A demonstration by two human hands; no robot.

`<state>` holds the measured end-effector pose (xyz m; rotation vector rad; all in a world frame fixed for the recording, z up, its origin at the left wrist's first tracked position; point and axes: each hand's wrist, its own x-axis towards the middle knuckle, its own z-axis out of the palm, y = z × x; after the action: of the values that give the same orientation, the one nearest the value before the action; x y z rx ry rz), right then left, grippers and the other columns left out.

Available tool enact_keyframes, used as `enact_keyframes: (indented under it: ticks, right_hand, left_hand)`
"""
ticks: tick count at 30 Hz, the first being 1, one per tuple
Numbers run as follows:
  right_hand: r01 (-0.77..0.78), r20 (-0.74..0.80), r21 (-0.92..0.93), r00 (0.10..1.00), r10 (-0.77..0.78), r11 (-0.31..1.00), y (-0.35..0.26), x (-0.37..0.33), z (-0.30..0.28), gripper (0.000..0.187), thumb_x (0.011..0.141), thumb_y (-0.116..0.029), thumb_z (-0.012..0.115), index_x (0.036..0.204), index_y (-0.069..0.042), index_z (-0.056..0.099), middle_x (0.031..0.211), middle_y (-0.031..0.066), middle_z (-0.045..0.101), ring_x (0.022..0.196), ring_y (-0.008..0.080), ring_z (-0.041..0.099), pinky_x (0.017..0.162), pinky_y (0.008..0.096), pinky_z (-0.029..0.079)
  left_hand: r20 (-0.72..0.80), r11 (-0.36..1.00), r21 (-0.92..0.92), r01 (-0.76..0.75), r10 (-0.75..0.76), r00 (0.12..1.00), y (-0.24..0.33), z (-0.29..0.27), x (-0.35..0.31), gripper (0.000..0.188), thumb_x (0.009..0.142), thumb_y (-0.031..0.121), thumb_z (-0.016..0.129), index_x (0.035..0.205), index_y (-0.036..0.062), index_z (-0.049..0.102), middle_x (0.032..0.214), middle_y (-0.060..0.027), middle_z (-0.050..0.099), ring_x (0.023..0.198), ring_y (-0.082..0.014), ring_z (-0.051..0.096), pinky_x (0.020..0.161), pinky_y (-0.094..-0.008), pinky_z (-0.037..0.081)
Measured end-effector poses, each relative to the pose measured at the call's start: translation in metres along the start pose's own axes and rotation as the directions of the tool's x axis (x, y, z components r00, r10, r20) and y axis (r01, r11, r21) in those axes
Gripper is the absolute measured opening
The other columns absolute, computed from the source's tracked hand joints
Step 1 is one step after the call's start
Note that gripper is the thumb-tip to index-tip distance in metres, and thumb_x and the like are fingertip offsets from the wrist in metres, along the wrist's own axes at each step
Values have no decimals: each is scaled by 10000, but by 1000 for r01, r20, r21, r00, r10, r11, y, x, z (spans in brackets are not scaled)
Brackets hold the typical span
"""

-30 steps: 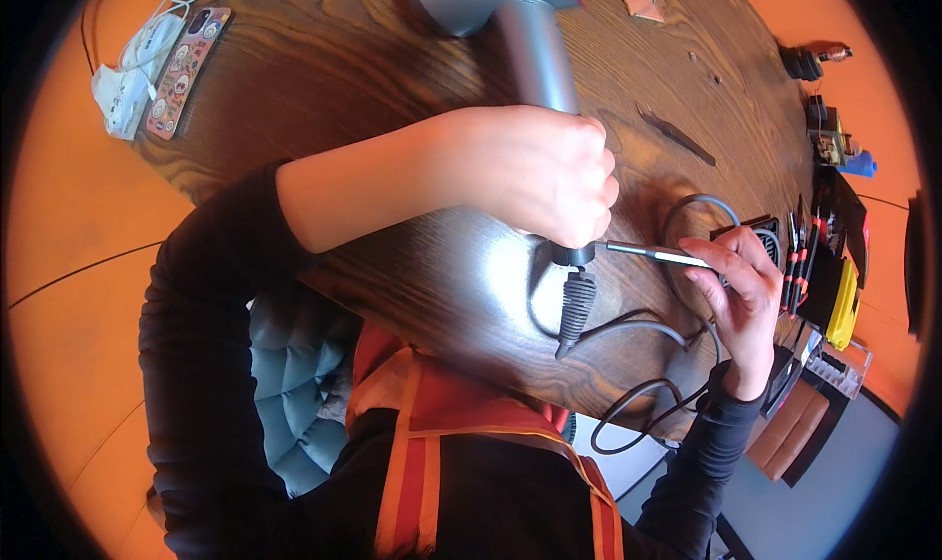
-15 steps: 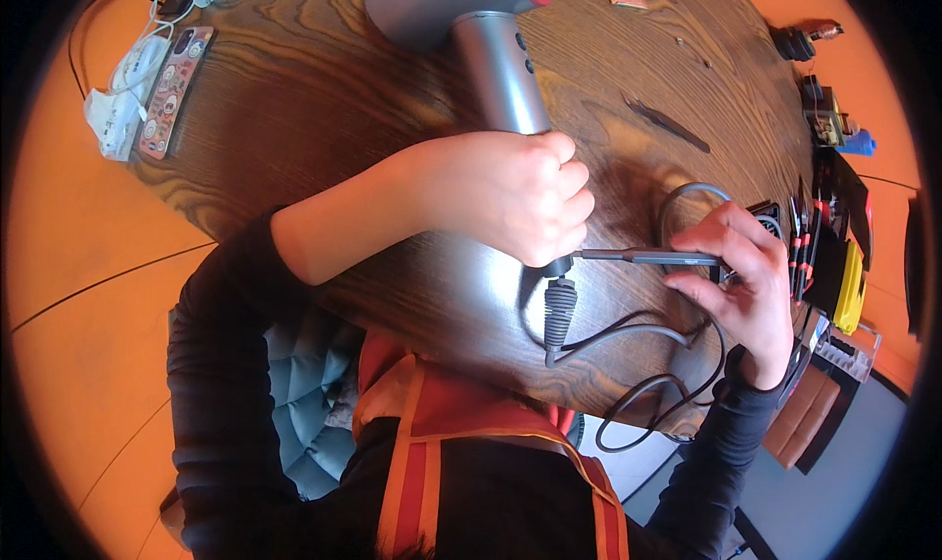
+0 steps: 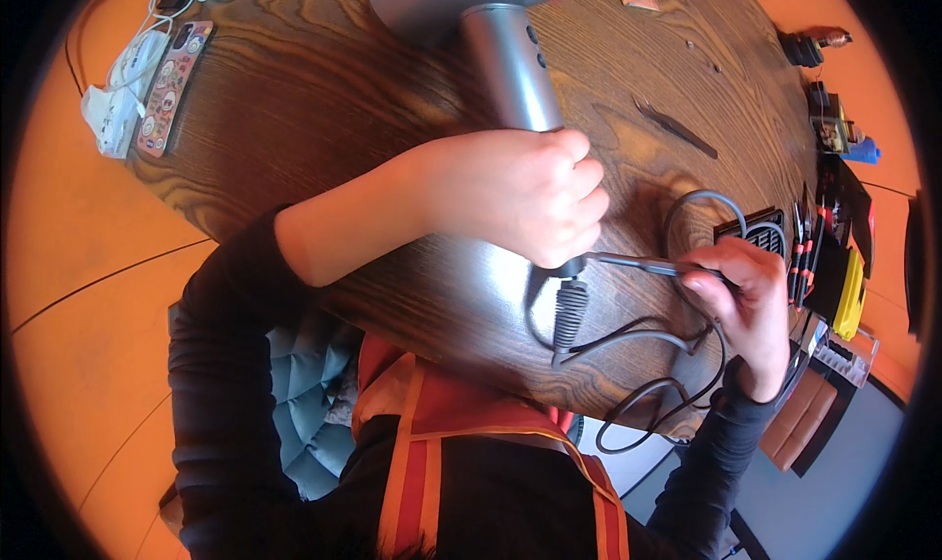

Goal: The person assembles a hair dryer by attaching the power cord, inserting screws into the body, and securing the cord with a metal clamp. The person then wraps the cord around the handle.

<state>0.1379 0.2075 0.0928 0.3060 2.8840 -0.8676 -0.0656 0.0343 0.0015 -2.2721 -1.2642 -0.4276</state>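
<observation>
A grey hair dryer (image 3: pixel 512 70) is at the wooden table (image 3: pixel 294 99), the lower part of its handle enclosed in the fist of the left hand (image 3: pixel 535 192). The right hand (image 3: pixel 751 280) pinches a slender dark tool (image 3: pixel 643 264) between thumb and fingers, its tip at the handle's lower end, above the looped cord (image 3: pixel 628 336); farther out lie tweezers (image 3: pixel 679 131) and, at far left, a patterned phone (image 3: pixel 175 91).

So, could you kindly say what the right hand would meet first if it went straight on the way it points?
With the slim screwdriver leading, the right hand would likely meet the hair dryer's handle end, just below the left hand; depth there is unclear.
</observation>
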Motion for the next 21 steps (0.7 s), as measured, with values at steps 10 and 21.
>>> enact_keyframes:
  ticks: [10,21]
  right_hand:
    - [21,-462,484,855,234,875,0,-20,35,580,840,-569,543,975,-4,552,796,27,494,671,112,435,614,266,393]
    - [-150,-519,195,823,232,969,-64,25,75,425,659,-8,734,1020,-13,509,742,100,510,661,252,533,624,340,461]
  left_hand:
    - [267,984,1,178,-172,948,-11,-2,24,61,694,173,604,657,126,591,636,24,545,676,-135,569,622,-261,419]
    - [317,908,-231,350,-270,909,-21,-7,44,106,623,155,667,633,72,601,668,-80,612,663,-228,634,598,-340,502]
